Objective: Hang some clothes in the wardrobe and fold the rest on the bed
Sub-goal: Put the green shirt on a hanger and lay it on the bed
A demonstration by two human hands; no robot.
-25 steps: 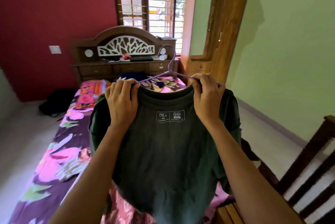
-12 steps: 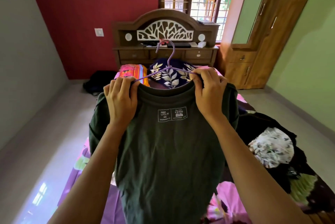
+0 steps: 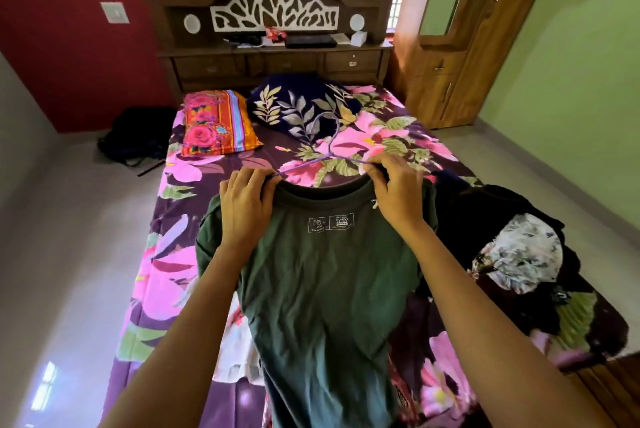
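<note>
Left hand (image 3: 247, 206): closed on the left shoulder of the T-shirt, fingers curled over the fabric beside the collar, where the hanger's arm enters the neck opening.
Right hand (image 3: 394, 195): closed on the right shoulder of the garment, fingertips pinching the collar edge together with the hanger's other arm.
T-shirt (image 3: 325, 289): dark green, held up above the bed between the two hands, its body hanging down toward the camera; a white printed label (image 3: 330, 222) shows just below the collar.
Hanger (image 3: 329, 153): thin and purple, both arms running inside the neck opening, the hook rising above the collar and tilted away from the camera.
Bed (image 3: 162, 275): covered with a purple and pink floral sheet.
Pillows: an orange floral pillow (image 3: 218, 123) and a dark blue leaf-print pillow (image 3: 298, 109) lie side by side near the headboard (image 3: 273, 12).
Clothes pile (image 3: 519, 254): dark garments with one pale floral piece, heaped on the right side of the bed, just beside the T-shirt.
Wardrobe (image 3: 460, 57): wooden, standing to the right of the headboard, well apart from the hands.
Bag (image 3: 138, 133): dark, on the floor left of the bed.
</note>
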